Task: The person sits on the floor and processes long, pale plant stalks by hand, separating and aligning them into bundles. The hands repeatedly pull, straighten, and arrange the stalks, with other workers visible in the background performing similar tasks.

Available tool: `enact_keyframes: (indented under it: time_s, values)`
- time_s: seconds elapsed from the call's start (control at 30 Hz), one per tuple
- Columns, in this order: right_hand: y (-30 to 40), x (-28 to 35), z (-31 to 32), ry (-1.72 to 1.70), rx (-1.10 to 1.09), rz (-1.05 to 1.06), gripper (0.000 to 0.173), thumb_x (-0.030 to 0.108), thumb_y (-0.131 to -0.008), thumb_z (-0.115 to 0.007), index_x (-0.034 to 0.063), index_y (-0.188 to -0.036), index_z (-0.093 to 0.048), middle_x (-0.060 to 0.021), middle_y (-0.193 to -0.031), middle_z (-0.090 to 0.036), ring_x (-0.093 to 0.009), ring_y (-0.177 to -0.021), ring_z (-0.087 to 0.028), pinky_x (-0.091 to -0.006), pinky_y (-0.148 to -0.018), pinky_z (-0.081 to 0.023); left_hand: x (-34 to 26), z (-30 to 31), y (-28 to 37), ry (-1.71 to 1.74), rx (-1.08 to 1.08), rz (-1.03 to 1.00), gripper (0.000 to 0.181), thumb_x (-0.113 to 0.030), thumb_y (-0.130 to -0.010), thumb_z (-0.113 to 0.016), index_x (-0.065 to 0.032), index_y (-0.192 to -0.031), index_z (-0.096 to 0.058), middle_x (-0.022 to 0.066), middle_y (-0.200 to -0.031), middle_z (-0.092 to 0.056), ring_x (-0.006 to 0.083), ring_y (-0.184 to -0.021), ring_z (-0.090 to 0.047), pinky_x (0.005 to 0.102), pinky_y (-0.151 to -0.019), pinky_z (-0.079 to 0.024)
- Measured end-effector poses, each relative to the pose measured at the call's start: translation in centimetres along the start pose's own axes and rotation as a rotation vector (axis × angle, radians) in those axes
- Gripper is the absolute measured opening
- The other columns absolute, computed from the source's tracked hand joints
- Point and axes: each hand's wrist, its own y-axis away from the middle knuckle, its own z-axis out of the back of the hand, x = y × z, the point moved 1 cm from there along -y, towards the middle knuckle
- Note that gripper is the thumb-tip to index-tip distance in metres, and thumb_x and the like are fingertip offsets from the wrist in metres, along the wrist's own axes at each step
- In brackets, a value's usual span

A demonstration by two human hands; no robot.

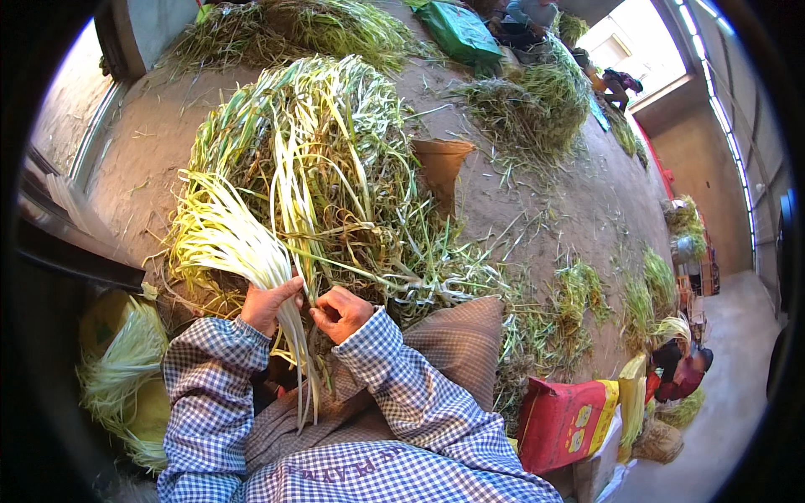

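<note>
My left hand (pixel 270 305) is closed around a bunch of pale blanched chives (pixel 233 232), whose yellow leaves fan out to the upper left. Their white ends hang below the fist over my brown checked lap cloth (pixel 453 352). Close beside it, my right hand (pixel 343 313) has its thumb and fingers pinched at the lower ends of a few long yellow stalks (pixel 292 182). These stalks reach up over a large heap of chives (pixel 358 151), green and yellow with dry brown leaves. What lies inside the right fingertips is mostly hidden.
Pale chives (pixel 126 358) lie on yellow sacking at my left. A dark metal bar (pixel 82 251) juts in nearby. A brown sack piece (pixel 443 166) stands beside the heap. A red bag (pixel 556 421) is at lower right. Other people (pixel 682 374) sit among more heaps.
</note>
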Motion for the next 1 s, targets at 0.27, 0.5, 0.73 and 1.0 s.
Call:
enact_keyframes:
  time_s: [0.27, 0.5, 0.73, 1.0]
  values:
    - [0.0, -2.1, -1.9, -0.224, 0.038, -0.318, 0.022, 0.020, -0.076, -0.059, -0.0004, -0.084, -0.056, -0.0078, -0.072, -0.057, -0.013, -0.060, -0.052, -0.0261, -0.055, -0.041, -0.6, -0.4, 0.2, -0.023, 0.002, -0.089, 0.017, 0.003, -0.068, -0.060, 0.0004, -0.083, -0.050, 0.0066, -0.065, -0.055, 0.0133, -0.048, -0.052, 0.0215, -0.042, -0.043]
    - [-1.2, -2.0, -1.2, -0.019, 0.161, -0.399, 0.021, 0.020, -0.077, -0.052, -0.0003, -0.077, -0.055, -0.0103, -0.063, -0.054, -0.019, -0.059, -0.052, -0.0282, -0.055, -0.042, -1.5, 0.8, 1.1, 0.067, -0.099, -0.051, 0.018, -0.005, -0.069, -0.062, 0.0004, -0.084, -0.053, 0.0064, -0.067, -0.056, 0.0136, -0.053, -0.052, 0.0248, -0.047, -0.044]
    - [-2.2, -6.1, 8.0, 0.773, 0.100, -0.494, 0.014, 0.015, -0.078, -0.046, 0.0025, -0.079, -0.052, -0.0124, -0.067, -0.052, -0.024, -0.054, -0.050, -0.0345, -0.049, -0.044, -6.7, 8.0, 0.6, 0.511, 0.208, -0.240, 0.021, -0.012, -0.078, -0.054, -0.0051, -0.096, -0.045, 0.0006, -0.078, -0.050, 0.0065, -0.058, -0.049, 0.0240, -0.055, -0.045]
    - [-2.1, -5.0, 10.7, 0.762, 0.059, -0.279, 0.018, 0.020, -0.079, -0.050, 0.0037, -0.085, -0.055, -0.0096, -0.078, -0.056, -0.016, -0.061, -0.054, -0.0286, -0.050, -0.047, -5.6, 8.7, 1.5, 0.378, 0.168, -0.069, 0.025, -0.012, -0.079, -0.053, -0.0019, -0.100, -0.044, 0.0025, -0.078, -0.055, 0.0072, -0.056, -0.052, 0.0254, -0.055, -0.048]
